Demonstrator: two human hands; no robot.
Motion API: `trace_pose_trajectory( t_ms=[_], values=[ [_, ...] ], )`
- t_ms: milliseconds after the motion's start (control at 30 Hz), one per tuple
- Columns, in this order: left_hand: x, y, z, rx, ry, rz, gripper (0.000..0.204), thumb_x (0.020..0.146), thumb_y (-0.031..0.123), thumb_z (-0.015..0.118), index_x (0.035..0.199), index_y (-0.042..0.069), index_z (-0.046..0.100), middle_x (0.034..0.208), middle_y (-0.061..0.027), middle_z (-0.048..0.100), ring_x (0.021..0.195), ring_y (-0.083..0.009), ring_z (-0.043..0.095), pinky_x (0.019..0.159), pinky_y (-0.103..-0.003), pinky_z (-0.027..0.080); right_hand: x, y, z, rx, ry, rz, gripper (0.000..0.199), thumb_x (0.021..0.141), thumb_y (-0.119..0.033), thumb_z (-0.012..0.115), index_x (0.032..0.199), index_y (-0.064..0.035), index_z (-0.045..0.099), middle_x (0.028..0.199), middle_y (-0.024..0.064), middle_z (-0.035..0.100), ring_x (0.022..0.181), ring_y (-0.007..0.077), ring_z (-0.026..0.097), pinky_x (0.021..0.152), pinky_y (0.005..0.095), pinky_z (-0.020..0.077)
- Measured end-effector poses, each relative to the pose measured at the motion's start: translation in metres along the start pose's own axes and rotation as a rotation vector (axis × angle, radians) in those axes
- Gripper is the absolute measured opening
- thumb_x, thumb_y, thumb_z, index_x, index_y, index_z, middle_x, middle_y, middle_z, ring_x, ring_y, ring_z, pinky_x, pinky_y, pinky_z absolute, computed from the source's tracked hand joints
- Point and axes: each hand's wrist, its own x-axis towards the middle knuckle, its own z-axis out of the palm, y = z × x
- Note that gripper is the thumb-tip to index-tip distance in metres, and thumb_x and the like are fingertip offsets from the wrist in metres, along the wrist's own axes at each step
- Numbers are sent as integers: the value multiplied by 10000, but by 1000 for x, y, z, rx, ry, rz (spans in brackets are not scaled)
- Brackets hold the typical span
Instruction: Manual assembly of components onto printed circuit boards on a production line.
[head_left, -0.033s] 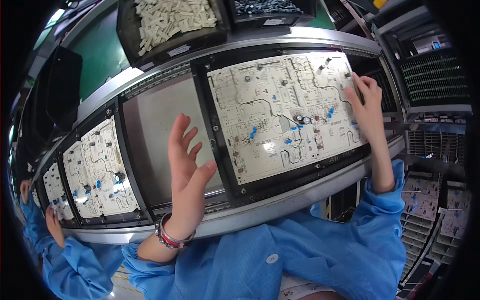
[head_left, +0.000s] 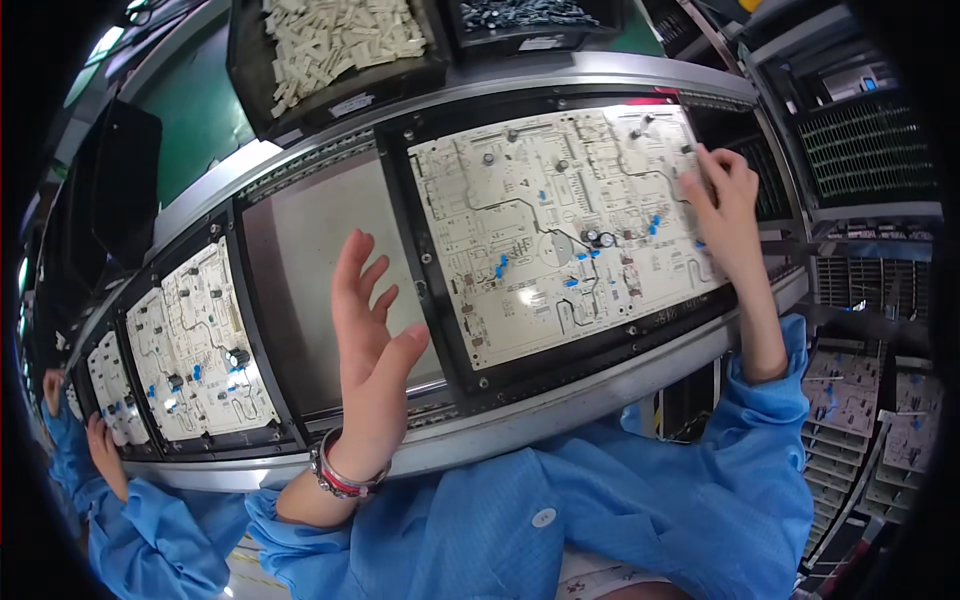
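Circuit board (head_left: 560, 230) in black carrier, right hand (head_left: 725, 205) fingertips pressing its right edge, left hand (head_left: 370, 350) spread open, holding nothing

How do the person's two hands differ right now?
The left hand is raised, open and empty, fingers spread above the bare grey carrier; the right hand reaches to the far right part of the large white circuit board, fingertips on it. The left wrist wears a beaded bracelet; the right wrist shows none. Both come out of blue sleeves.
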Motion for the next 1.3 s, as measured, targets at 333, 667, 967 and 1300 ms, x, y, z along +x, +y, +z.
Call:
trace_pose_trajectory(
  t_ms=[333,667,967,1300],
  values=[
    [5,-7,9,247,25,221,778,775,133,591,1467,52,247,1511,-143,226,1378,-299,248,1116,-441,191,-2,-3,10,-150,-21,-116,515,894,-333,607,1239,46,551,1202,155,487,1123,286,449,972,355,379],
    [87,9,79,954,-413,709,602,812,173,648,1329,-31,416,1363,-255,397,1274,-388,399,1051,-430,359,89,43,18,230,-58,-95,226,839,-191,675,979,-13,676,782,47,629,677,123,547,645,259,456],
    [156,-36,125,1163,-404,1024,606,809,337,669,1252,-36,490,1321,-266,456,1222,-379,440,1015,-438,382,90,41,35,304,84,-151,138,846,-138,660,928,-28,678,756,44,549,638,127,514,618,260,440],
    [154,-28,126,1139,-492,912,654,783,349,693,1293,-3,483,1353,-270,432,1251,-380,410,1044,-449,346,94,45,38,327,183,-199,83,835,-78,657,887,-13,666,798,54,583,673,164,562,640,275,452]
  ],
)
